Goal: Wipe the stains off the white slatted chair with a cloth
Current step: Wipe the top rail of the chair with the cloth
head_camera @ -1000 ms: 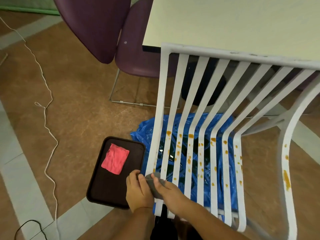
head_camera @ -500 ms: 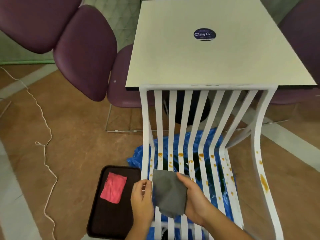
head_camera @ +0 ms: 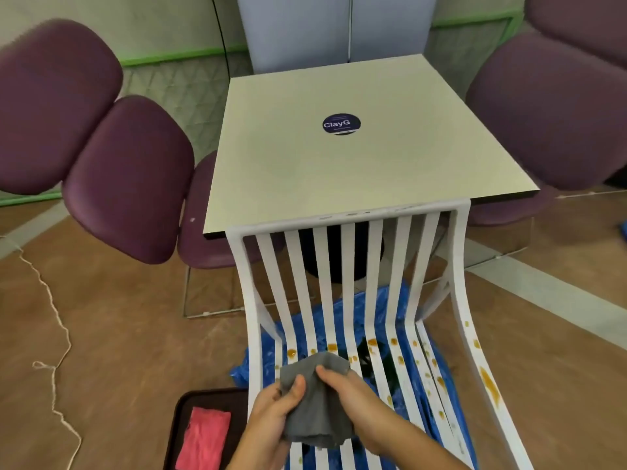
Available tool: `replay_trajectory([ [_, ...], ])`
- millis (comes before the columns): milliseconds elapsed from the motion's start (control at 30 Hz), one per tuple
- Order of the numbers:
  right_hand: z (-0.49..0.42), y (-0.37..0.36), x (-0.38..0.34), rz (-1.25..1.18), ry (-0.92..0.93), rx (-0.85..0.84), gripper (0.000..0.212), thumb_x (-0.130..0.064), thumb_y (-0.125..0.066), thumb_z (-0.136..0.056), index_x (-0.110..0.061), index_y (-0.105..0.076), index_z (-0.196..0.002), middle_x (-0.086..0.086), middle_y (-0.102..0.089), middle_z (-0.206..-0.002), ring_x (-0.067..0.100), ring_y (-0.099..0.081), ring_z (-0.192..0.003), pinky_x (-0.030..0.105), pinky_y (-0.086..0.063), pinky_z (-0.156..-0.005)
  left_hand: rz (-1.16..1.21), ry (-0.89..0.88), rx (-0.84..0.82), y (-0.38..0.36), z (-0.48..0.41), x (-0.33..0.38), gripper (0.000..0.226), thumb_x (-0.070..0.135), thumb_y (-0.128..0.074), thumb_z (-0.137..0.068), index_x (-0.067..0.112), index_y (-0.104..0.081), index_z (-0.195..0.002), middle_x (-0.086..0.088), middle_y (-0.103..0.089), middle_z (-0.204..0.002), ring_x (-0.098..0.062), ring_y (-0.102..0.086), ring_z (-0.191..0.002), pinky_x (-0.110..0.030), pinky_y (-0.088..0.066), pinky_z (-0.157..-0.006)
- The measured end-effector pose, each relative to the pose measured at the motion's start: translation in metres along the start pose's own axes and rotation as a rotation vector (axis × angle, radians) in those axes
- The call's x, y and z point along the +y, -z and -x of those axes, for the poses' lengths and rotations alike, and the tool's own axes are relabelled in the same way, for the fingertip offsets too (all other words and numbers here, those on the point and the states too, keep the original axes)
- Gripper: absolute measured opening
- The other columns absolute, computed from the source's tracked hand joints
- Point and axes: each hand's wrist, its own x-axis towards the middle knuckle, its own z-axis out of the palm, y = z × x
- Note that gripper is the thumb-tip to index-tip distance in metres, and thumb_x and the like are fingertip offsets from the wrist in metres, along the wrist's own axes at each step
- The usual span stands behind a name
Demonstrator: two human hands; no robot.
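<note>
The white slatted chair (head_camera: 347,266) stands right in front of me, its back pushed against a table. Orange-brown stains (head_camera: 488,381) dot the seat slats and the right side rail. A grey cloth (head_camera: 315,398) hangs bunched above the front of the seat. My left hand (head_camera: 274,407) grips its left side with the thumb on top. My right hand (head_camera: 356,398) grips its right side. Both hands hold the cloth over the slats; whether it touches them I cannot tell.
A dark tray (head_camera: 183,422) with a pink cloth (head_camera: 203,442) lies on the floor at the left. Blue plastic sheeting (head_camera: 342,317) is spread under the chair. A cream table (head_camera: 356,157) and purple chairs (head_camera: 125,178) stand beyond. A white cord (head_camera: 57,334) trails across the floor.
The view tilted up from the floor to the table. The cloth went from balled between my hands, to spread flat, to bunched and gripped by both hands.
</note>
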Motion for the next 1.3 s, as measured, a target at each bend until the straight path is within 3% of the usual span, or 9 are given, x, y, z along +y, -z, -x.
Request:
replay_trajectory([
  [233, -0.003, 0.029, -0.022, 0.098, 0.121, 0.004, 0.031, -0.046, -0.064, -0.092, -0.033, -0.064, -0.121, -0.004, -0.071, -0.116, 0.018, -0.065, -0.111, 0.045, -0.048, -0.104, 0.101, 0.036, -0.007, -0.028, -0.012, 0.002, 0.046, 0.018, -0.065, -0.085, -0.003, -0.063, -0.126, -0.026, -0.072, -0.115, -0.039, -0.073, -0.1, -0.049, -0.055, -0.084],
  [467, -0.002, 0.035, -0.045, 0.25, 0.243, -0.019, 0.026, -0.044, -0.051, -0.101, -0.035, -0.06, -0.124, -0.009, -0.067, -0.119, 0.012, -0.064, -0.111, 0.04, -0.051, -0.101, 0.265, 0.131, -0.073, -0.045, -0.023, 0.013, 0.043, 0.022, -0.066, -0.086, 0.002, -0.068, -0.123, -0.028, -0.07, -0.116, -0.045, -0.067, -0.104, -0.059, -0.053, -0.087],
  [600, -0.005, 0.04, -0.058, 0.327, 0.319, -0.015, 0.022, -0.038, -0.049, -0.103, -0.033, -0.063, -0.119, -0.008, -0.07, -0.113, 0.008, -0.066, -0.105, 0.034, -0.054, -0.096, 0.152, 0.142, -0.018, -0.059, -0.036, 0.016, 0.036, 0.025, -0.068, -0.088, 0.003, -0.07, -0.117, -0.028, -0.072, -0.11, -0.046, -0.07, -0.099, -0.059, -0.058, -0.077],
  [733, -0.01, 0.054, -0.071, 0.512, 0.38, 0.023, 0.022, -0.037, -0.049, -0.103, -0.03, -0.059, -0.121, -0.009, -0.065, -0.112, 0.004, -0.062, -0.102, 0.023, -0.052, -0.085, 0.1, 0.059, 0.057, -0.061, -0.049, 0.017, 0.031, 0.027, -0.064, -0.096, 0.011, -0.065, -0.123, -0.022, -0.074, -0.111, -0.042, -0.069, -0.108, -0.062, -0.053, -0.095],
  [867, -0.022, 0.085, -0.091, 0.568, 0.41, 0.28, 0.024, -0.03, -0.051, -0.102, -0.025, -0.054, -0.126, 0.003, -0.062, -0.095, 0.011, -0.055, -0.068, 0.024, -0.044, -0.059, 0.06, -0.148, 0.261, -0.051, -0.062, 0.035, 0.017, 0.029, -0.056, -0.103, 0.02, -0.06, -0.117, -0.014, -0.071, -0.115, -0.036, -0.067, -0.108, -0.06, -0.051, -0.1],
  [967, -0.037, 0.095, -0.104, 0.525, 0.408, 0.337, 0.032, -0.023, -0.052, -0.101, -0.022, -0.05, -0.133, 0.007, -0.062, -0.095, 0.016, -0.056, -0.066, 0.032, -0.047, -0.061, -0.066, -0.405, 0.497, -0.043, -0.076, 0.061, 0.022, 0.035, -0.05, -0.105, 0.02, -0.058, -0.12, -0.005, -0.067, -0.114, -0.029, -0.064, -0.113, -0.051, -0.051, -0.101],
  [1067, -0.055, 0.089, -0.121, 0.532, 0.446, 0.332, 0.046, -0.022, -0.054, -0.101, -0.017, -0.041, -0.145, 0.004, -0.058, -0.118, 0.012, -0.059, -0.085, 0.023, -0.047, -0.066, -0.199, -0.705, 0.682, -0.048, -0.086, 0.1, 0.023, 0.032, -0.044, -0.108, 0.017, -0.058, -0.118, 0.0, -0.066, -0.108, -0.027, -0.065, -0.11, -0.037, -0.052, -0.091],
  [1167, -0.076, 0.079, -0.15, 0.429, 0.506, 0.349, 0.057, -0.021, -0.056, -0.101, -0.018, -0.033, -0.153, 0.002, -0.048, -0.144, 0.016, -0.054, -0.117, 0.025, -0.048, -0.085, -0.313, -1.028, 0.813, -0.054, -0.098, 0.143, 0.037, 0.027, -0.042, -0.109, 0.007, -0.056, -0.137, -0.004, -0.064, -0.129, -0.021, -0.06, -0.123, -0.02, -0.045, -0.098],
  [1300, -0.102, 0.064, -0.172, 0.358, 0.518, 0.405, 0.066, -0.023, -0.054, -0.102, -0.017, -0.02, -0.158, 0.005, -0.032, -0.159, 0.027, -0.038, -0.141, 0.038, -0.036, -0.112, -0.633, -1.178, 0.68, -0.052, -0.141, 0.178, 0.038, 0.029, -0.039, -0.109, 0.017, -0.058, -0.14, 0.007, -0.061, -0.136, -0.004, -0.053, -0.129, -0.021, -0.04, -0.11],
])
